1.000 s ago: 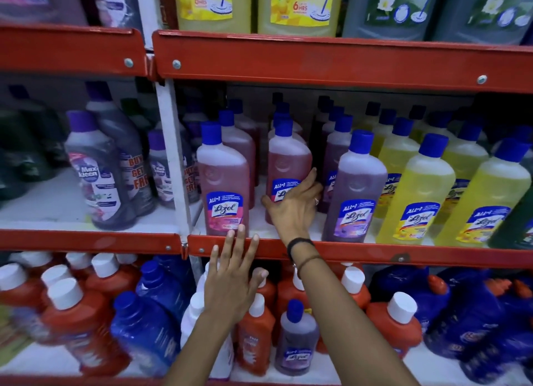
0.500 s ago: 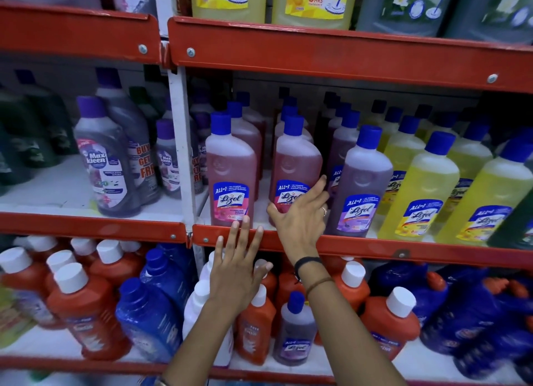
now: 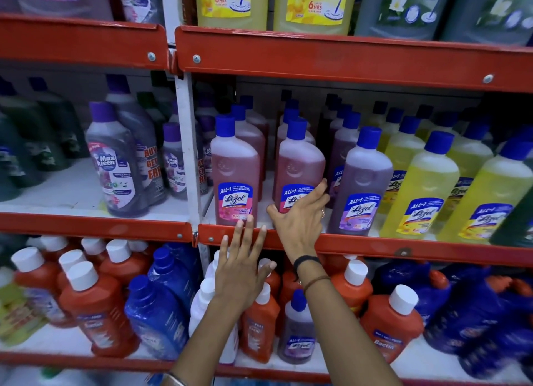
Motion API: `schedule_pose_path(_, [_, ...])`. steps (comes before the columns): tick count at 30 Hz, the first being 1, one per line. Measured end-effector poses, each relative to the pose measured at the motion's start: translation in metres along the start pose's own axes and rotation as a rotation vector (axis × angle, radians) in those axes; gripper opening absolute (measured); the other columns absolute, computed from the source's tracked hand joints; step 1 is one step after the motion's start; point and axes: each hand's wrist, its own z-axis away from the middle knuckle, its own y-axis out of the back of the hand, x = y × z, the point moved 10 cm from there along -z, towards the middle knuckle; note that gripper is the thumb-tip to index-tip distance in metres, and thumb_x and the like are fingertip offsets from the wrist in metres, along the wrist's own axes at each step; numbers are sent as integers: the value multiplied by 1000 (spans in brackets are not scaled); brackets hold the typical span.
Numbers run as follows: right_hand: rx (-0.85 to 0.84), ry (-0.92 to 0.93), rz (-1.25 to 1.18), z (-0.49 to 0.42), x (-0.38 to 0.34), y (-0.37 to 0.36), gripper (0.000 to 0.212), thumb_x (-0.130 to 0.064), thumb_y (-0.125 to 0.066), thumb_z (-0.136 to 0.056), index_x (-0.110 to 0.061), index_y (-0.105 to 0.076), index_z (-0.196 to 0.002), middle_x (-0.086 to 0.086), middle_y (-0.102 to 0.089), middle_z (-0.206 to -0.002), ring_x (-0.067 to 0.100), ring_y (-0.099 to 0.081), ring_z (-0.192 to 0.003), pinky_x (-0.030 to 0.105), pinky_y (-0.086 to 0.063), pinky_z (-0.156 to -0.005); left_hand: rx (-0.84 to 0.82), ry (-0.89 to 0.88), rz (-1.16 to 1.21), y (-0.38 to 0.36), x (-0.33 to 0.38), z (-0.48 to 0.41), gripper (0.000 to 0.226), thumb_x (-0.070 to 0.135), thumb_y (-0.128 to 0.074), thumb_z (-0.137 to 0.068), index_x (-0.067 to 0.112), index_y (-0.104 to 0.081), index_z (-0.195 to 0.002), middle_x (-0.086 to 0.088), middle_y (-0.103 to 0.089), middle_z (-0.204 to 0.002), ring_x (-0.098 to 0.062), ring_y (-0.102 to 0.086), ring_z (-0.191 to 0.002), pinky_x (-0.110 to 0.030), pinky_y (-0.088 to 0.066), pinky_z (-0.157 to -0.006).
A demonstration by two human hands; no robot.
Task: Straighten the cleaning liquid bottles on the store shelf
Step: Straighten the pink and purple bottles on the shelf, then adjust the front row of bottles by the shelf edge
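On the middle shelf stand rows of blue-capped Lizol bottles. My right hand (image 3: 300,215) grips the lower part of the second pink bottle (image 3: 298,166) at the shelf front, thumb on its left, fingers on its right. A first pink bottle (image 3: 235,172) stands upright to its left, a purple bottle (image 3: 360,183) to its right, then yellow bottles (image 3: 421,189). My left hand (image 3: 242,267) is open with fingers spread, held in front of the red shelf lip (image 3: 360,245) just below the first pink bottle, holding nothing.
A white upright post (image 3: 187,154) divides the bays; grey Maxkleen bottles (image 3: 115,160) stand left of it. The lower shelf holds red white-capped bottles (image 3: 95,307), blue bottles (image 3: 158,313) and a small purple bottle (image 3: 297,328). Large yellow jugs (image 3: 311,4) sit on the top shelf.
My right hand has drawn the second pink bottle forward toward the shelf front, level with the first one. My left hand stays open near the shelf lip. The camera has come closer.
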Motion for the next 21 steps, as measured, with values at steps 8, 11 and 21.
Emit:
schedule_pose_path(8, [-1, 55, -42, 15, 1, 10, 114, -44, -77, -67, -5, -3, -145, 23, -36, -135, 41, -51, -114, 45, -47, -90, -106, 16, 41, -3, 3, 3, 71, 63, -20, -92, 28, 0, -150, 0, 16, -160, -16, 16, -146, -45, -4, -113])
schedule_pose_path(11, [-33, 104, -265, 22, 6, 17, 101, -48, -71, -75, -4, -11, -144, 21, -32, -138, 27, -46, -117, 15, -40, -96, -153, 10, 203, 5, 11, 4, 75, 68, -16, -90, 27, 3, -149, -5, 16, -159, -16, 20, -145, -43, 7, -118])
schedule_pose_path(21, [-261, -83, -928, 19, 48, 17, 41, -54, -35, -85, -32, -58, -111, -11, -66, -105, -8, -63, -95, 8, -48, -71, -335, 202, 1182, 25, 35, -37, 76, 17, -52, -95, 37, -1, -148, 14, -9, -158, 0, -17, -142, -38, -21, -119])
